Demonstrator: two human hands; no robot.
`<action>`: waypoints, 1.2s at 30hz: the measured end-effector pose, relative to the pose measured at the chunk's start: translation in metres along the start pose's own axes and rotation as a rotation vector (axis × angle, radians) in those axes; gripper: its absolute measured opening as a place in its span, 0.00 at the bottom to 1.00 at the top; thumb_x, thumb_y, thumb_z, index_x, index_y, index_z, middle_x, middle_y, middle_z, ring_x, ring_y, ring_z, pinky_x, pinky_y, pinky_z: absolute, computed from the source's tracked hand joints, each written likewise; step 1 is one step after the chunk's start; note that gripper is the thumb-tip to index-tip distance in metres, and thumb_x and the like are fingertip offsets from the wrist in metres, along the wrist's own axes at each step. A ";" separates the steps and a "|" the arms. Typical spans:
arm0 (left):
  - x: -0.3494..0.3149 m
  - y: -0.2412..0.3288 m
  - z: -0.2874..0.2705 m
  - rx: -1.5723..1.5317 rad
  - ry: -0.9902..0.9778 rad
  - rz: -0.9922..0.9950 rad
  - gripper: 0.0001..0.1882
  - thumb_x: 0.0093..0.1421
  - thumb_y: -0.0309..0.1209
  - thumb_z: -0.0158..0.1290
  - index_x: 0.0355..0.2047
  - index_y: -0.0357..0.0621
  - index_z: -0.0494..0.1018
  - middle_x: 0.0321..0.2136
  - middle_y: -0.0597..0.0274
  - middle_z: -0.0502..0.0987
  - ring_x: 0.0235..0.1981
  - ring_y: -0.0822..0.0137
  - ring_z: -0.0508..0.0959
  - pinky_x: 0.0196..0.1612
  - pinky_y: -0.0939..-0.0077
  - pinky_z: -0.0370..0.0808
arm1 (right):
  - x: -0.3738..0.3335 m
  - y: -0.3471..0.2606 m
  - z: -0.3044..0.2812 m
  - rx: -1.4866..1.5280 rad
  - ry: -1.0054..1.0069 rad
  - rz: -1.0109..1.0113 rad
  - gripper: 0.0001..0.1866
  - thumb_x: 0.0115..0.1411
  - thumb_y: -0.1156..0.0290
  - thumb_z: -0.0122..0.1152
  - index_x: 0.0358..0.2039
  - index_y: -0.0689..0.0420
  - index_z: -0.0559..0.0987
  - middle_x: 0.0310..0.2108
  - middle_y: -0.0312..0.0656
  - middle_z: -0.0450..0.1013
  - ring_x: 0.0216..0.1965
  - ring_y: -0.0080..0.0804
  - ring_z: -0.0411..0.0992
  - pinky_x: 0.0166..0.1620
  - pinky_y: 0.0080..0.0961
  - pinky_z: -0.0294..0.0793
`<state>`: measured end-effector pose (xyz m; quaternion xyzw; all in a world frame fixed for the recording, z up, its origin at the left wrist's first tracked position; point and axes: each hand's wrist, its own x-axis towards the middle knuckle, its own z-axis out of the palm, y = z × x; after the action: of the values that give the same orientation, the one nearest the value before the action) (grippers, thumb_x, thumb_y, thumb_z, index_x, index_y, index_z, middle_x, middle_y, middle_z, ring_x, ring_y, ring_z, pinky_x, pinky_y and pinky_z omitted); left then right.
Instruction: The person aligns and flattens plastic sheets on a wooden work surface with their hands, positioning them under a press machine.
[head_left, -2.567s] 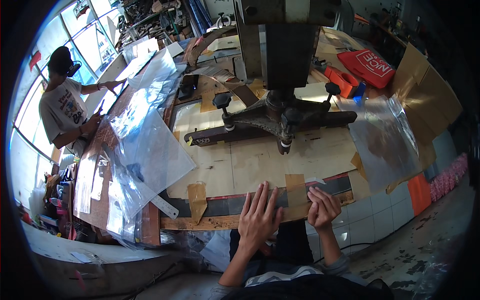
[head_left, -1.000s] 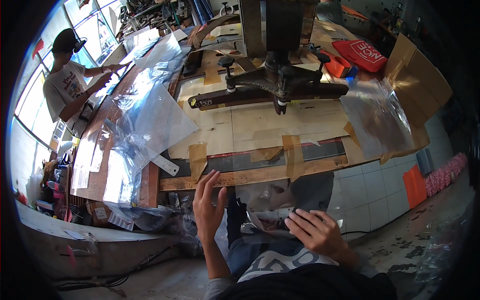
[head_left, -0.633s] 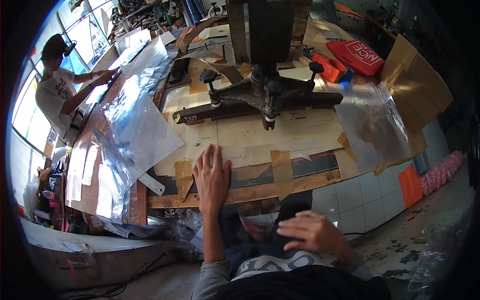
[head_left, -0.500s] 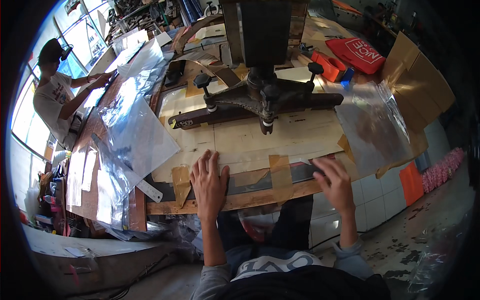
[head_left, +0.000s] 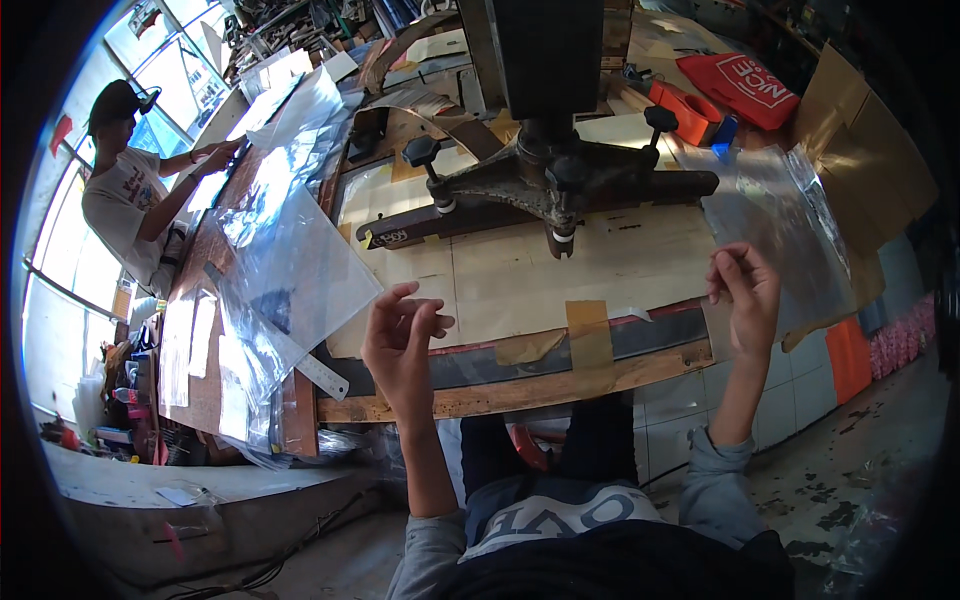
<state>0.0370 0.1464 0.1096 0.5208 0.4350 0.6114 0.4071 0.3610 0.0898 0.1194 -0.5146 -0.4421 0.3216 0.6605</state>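
My left hand (head_left: pixel 402 345) is raised over the front left of a pale flat board (head_left: pixel 520 275), its fingers curled in toward the thumb. Farther right, my right hand (head_left: pixel 748 300) is held up past the board's front right corner, thumb and fingertips pinched together. Anything thin or clear in either hand is too faint to make out. Beyond them, a dark metal press bar (head_left: pixel 640 194) with black knobs lies across the board. Strips of brown tape (head_left: pixel 590 335) stick to the dark band at the table's wooden front edge (head_left: pixel 480 402).
Clear plastic sheets (head_left: pixel 300 270) and a metal ruler (head_left: pixel 322 377) lie at left, where another person (head_left: pixel 135 205) works. At right are a clear sheet (head_left: pixel 770 215), folded cardboard (head_left: pixel 865 150), a red bag (head_left: pixel 740 90) and an orange tape dispenser (head_left: pixel 685 112).
Both hands have lifted from near the board's front edge. My left fingers, flat before, have curled; my right hand has moved right and up and its fingers have come together. The view has shifted slightly.
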 end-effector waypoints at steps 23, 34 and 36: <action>0.021 0.012 0.005 -0.061 0.093 0.202 0.11 0.59 0.22 0.52 0.43 0.34 0.70 0.27 0.57 0.78 0.27 0.73 0.78 0.33 0.82 0.76 | 0.012 -0.024 0.004 0.054 0.038 -0.141 0.12 0.61 0.65 0.56 0.34 0.63 0.78 0.20 0.37 0.72 0.19 0.18 0.67 0.25 0.14 0.65; 0.042 -0.021 -0.015 -0.035 0.171 0.111 0.11 0.59 0.24 0.53 0.43 0.36 0.71 0.28 0.59 0.78 0.28 0.75 0.77 0.35 0.83 0.75 | 0.011 -0.008 0.024 0.083 -0.138 -0.046 0.20 0.66 0.59 0.46 0.41 0.66 0.76 0.25 0.44 0.76 0.24 0.23 0.73 0.28 0.18 0.72; 0.042 -0.022 -0.013 -0.043 0.167 0.116 0.11 0.59 0.24 0.53 0.43 0.36 0.71 0.28 0.59 0.78 0.28 0.75 0.77 0.34 0.83 0.75 | 0.010 -0.003 0.021 0.104 -0.142 -0.048 0.21 0.66 0.59 0.46 0.42 0.66 0.76 0.26 0.45 0.76 0.25 0.24 0.74 0.29 0.20 0.73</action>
<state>0.0203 0.1917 0.0993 0.4835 0.4230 0.6845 0.3445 0.3460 0.1058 0.1266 -0.4448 -0.4825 0.3641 0.6609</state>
